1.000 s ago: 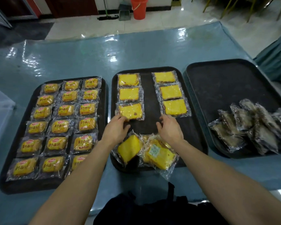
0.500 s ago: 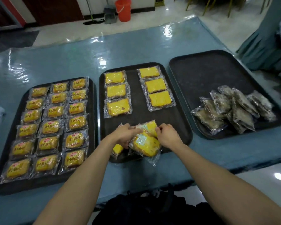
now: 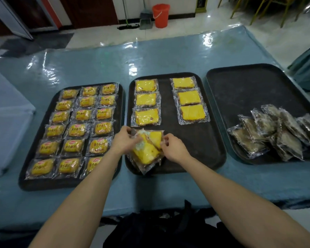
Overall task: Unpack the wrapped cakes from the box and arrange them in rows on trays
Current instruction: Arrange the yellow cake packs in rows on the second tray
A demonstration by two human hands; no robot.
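On the middle black tray (image 3: 200,140) lie two rows of flat yellow wrapped cakes, three on the left (image 3: 146,101) and three on the right (image 3: 189,98). At the tray's near left sits a small pile of yellow wrapped cakes (image 3: 147,151). My left hand (image 3: 123,141) pinches the left edge of the top cake's wrapper. My right hand (image 3: 174,148) pinches its right edge. The cake sits tilted on the pile, just below the left row.
The left tray (image 3: 122,111) is filled with three rows of small yellow wrapped buns (image 3: 81,129). The right tray (image 3: 240,90) holds a loose heap of brown wrapped cakes (image 3: 276,133). A black bag (image 3: 159,230) sits below the table's near edge. A red bucket (image 3: 160,15) stands on the floor beyond.
Both hands have gathered on the pile and shifted it left, toward the spot under the left row. The top cake has been turned and lifted at its edges.
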